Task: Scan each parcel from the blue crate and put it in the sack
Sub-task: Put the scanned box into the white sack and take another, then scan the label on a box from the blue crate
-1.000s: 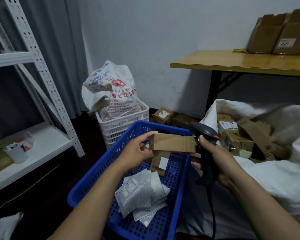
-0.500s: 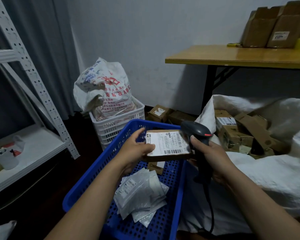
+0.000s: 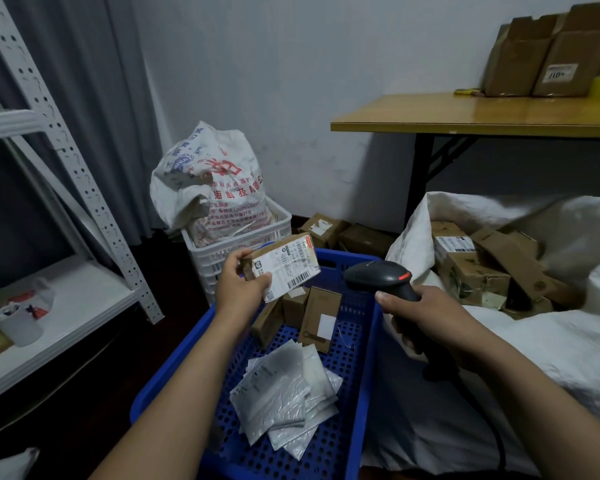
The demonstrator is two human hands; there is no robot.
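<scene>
Head view, item record: a small cardboard parcel (image 3: 283, 266), label side up and tilted, is pinched at its near end by the left hand (image 3: 240, 287) above the blue crate (image 3: 174, 372). A black scanner (image 3: 383, 282) is clasped by the right hand (image 3: 426, 317), its head just right of the held parcel. Below the grip, boxes (image 3: 317, 317) and grey mailers (image 3: 284, 393) are contained. Right of the scanner, an open white sack (image 3: 551, 341) is recorded.
</scene>
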